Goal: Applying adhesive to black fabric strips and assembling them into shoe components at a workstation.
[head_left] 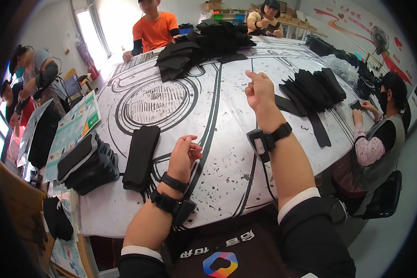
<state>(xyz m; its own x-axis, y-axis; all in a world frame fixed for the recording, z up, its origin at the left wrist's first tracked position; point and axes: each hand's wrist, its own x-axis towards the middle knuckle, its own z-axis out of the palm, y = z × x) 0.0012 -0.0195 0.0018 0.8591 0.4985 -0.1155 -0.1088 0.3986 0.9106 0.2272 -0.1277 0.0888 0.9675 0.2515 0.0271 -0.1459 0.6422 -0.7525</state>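
Note:
My right hand (260, 91) is raised over the middle of the table, its fingers curled in and one digit sticking out to the left. Nothing shows in its grip. Closer to me, my left hand (186, 157) hovers with loosely bent fingers apart and holds nothing. Left of it lies a neat stack of long black fabric pieces (142, 157). To the right of my right hand, a fanned row of black fabric pieces (314, 90) spreads out, with one strip (319, 129) trailing toward me. Both wrists wear black straps with small devices.
A large heap of black fabric pieces (204, 46) covers the far side of the white patterned table (227, 162). At the left edge stands a thick black stack with grey edges (89, 163). Other people sit around the table, one at the right handling a small dark piece (356, 105).

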